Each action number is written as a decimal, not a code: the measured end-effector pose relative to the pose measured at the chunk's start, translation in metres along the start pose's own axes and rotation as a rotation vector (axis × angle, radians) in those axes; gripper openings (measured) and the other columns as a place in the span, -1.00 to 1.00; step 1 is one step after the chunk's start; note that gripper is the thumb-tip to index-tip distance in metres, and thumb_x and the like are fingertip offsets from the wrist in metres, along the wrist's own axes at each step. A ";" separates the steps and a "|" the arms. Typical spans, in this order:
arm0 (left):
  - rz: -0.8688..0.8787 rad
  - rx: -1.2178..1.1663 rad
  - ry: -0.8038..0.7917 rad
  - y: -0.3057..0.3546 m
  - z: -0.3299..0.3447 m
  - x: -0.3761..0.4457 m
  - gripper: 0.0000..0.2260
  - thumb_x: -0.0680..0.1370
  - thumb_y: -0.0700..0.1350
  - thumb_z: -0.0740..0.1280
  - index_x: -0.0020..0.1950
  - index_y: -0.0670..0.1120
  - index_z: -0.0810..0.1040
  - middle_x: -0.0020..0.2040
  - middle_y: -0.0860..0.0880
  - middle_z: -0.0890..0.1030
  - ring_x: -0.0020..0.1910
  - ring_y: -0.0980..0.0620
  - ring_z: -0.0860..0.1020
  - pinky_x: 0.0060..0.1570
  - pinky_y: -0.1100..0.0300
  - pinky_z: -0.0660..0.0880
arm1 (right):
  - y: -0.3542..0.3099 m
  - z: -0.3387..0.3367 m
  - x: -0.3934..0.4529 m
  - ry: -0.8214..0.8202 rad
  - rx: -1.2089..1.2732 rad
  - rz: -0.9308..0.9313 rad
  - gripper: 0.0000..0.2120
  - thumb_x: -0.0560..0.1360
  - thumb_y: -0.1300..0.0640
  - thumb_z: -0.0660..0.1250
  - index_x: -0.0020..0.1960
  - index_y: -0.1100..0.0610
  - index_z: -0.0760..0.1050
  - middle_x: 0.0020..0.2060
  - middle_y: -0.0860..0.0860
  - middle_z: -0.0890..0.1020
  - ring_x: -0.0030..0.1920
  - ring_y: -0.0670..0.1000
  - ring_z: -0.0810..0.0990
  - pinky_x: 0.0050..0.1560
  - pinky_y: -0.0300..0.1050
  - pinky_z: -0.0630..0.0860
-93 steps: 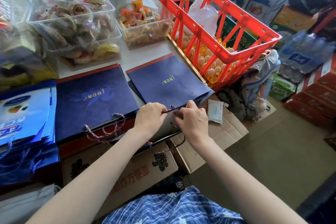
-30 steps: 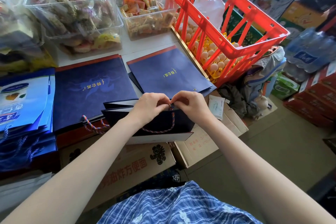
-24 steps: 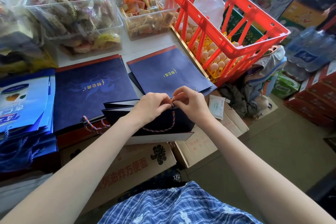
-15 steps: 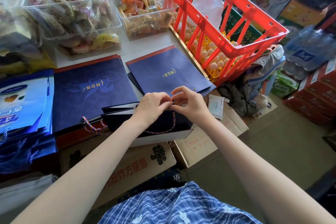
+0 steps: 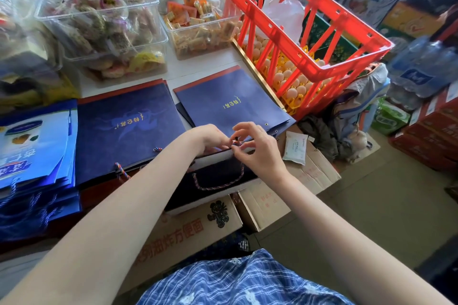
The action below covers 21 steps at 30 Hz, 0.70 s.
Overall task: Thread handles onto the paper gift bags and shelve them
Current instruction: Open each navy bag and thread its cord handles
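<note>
Head view: both hands' (image 5: 257, 148) grip on cord end (image 5: 234, 145), prob. pinched, fingertips hidden.

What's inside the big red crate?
The red crate holds eggs on yellow trays and a white plastic bag. Its bars hide how many eggs.
</note>
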<state>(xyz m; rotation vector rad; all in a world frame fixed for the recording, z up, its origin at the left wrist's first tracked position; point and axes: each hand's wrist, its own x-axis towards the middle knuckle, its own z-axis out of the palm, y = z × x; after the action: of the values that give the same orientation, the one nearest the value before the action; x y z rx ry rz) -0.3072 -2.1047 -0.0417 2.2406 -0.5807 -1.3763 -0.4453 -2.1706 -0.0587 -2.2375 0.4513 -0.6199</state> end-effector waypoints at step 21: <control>0.297 -0.065 0.144 -0.015 0.005 -0.008 -0.86 0.59 -0.05 0.20 0.02 -0.12 0.40 -0.23 -0.03 0.62 -0.28 0.01 0.61 -0.08 0.11 0.55 | 0.018 -0.010 -0.014 -0.194 -0.337 -0.009 -0.73 0.35 0.41 0.30 0.00 0.19 0.56 -0.04 0.09 0.55 -0.12 0.06 0.55 -0.11 -0.17 0.45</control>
<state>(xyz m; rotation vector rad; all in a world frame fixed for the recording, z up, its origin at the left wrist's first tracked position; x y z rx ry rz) -0.3131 -2.0886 -0.0460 2.0810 -0.7698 -1.0621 -0.4651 -2.1813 -0.0702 -2.5902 0.4755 -0.3442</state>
